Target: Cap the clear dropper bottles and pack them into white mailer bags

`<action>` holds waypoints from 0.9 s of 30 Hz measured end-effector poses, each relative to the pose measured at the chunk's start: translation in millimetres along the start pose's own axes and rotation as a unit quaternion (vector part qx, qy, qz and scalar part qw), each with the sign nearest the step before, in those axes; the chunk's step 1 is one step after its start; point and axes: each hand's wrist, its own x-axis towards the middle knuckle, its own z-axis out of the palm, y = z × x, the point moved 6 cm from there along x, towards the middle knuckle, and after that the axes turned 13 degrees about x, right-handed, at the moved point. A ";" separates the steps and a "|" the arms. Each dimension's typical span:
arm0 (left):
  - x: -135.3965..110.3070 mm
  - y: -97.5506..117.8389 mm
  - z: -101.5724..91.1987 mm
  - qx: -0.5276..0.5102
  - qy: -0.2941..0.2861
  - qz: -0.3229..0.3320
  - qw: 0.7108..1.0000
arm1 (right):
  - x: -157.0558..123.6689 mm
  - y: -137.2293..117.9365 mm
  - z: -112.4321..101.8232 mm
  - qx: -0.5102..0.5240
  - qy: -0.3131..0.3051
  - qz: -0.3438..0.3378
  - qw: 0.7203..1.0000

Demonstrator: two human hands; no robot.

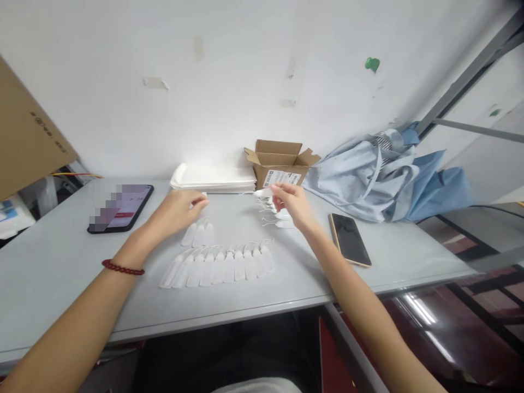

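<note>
My right hand (290,203) pinches a small white tag (263,192) whose thin cord points left. Just below that hand, several more white tags (282,215) lie on the table with their cords to the left. My left hand (180,210) is closed, thumb against fingers, and a tiny white bit shows at its fingertips; what it is I cannot make out. Below the left hand lies a short row of tags (198,234). Nearer the front edge, a longer row of flat whitish tags (222,267) lies side by side, cords toward the wall.
Against the wall are a stack of white envelope-like packets (213,177) and an open cardboard box (278,164). A lit phone (126,207) lies at left, a dark-screened phone (350,239) at right. Blue cloth (360,174) is heaped at the back right of the grey table (295,297).
</note>
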 end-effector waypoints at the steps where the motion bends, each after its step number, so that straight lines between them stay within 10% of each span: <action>1: 1.1 -9.9 -3.1 0.020 0.002 -0.019 1.000 | 5.4 -2.1 -11.5 -0.037 0.027 -0.029 0.999; 9: -4.2 -45.8 -18.3 0.138 -0.068 -0.080 0.985 | 31.3 8.0 -61.2 -0.256 0.103 -0.129 0.952; 23: -12.5 -80.2 -5.9 0.127 -0.167 -0.152 0.966 | 68.5 60.0 -72.4 -0.240 0.040 -0.134 0.961; 27: -11.4 -76.4 -0.9 0.110 -0.179 -0.159 0.965 | 57.9 44.0 -64.6 -0.352 0.075 -0.170 0.917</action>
